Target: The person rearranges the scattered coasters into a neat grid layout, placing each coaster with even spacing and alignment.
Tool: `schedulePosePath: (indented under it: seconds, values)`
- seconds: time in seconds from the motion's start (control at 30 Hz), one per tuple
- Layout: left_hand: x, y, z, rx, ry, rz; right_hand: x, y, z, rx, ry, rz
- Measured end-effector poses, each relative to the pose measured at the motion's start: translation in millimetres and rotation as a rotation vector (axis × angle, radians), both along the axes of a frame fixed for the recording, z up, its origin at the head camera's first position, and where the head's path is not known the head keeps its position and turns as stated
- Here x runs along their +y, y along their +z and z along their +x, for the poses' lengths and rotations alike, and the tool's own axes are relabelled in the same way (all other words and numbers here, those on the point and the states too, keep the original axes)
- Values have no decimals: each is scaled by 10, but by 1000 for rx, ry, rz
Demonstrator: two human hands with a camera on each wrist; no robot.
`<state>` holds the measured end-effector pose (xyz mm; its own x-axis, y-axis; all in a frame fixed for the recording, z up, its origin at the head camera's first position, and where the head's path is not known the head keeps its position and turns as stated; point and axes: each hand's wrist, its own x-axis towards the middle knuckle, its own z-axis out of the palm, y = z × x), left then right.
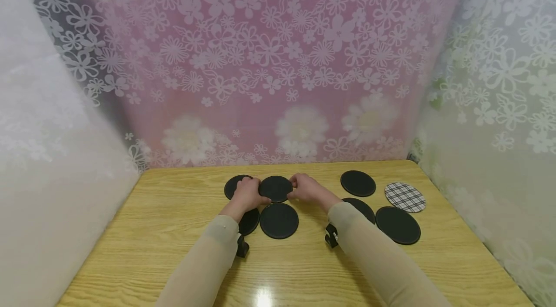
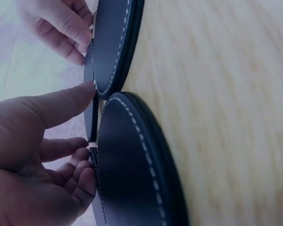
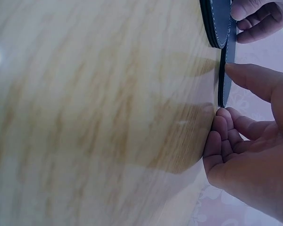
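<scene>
In the head view, a black round coaster lies at the back middle of the table between both hands. My left hand grips its left edge, thumb at the near side. Opposite, my right hand holds the right edge with thumb and fingers. Just in front lies another black coaster, its pale stitched rim showing in the left wrist view. Two more coasters, one at the back left and one nearer, are partly hidden by the left hand and wrist.
On the right lie a back black coaster, a white-and-black checked one, a front black one, and another partly behind the right forearm. Flowered curtains enclose the wooden table at the back and sides.
</scene>
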<state>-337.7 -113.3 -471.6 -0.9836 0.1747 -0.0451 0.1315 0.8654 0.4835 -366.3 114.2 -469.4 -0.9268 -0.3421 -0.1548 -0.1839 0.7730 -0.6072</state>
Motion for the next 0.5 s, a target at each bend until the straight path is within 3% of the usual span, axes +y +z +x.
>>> schedulePosePath:
  seconds: [0.27, 0.5]
  values:
    - [19, 23, 41, 3, -1, -18, 36, 0, 38, -16, 27, -33]
    - [11, 12, 58, 11, 4, -11, 18, 16, 82, 29, 76, 59]
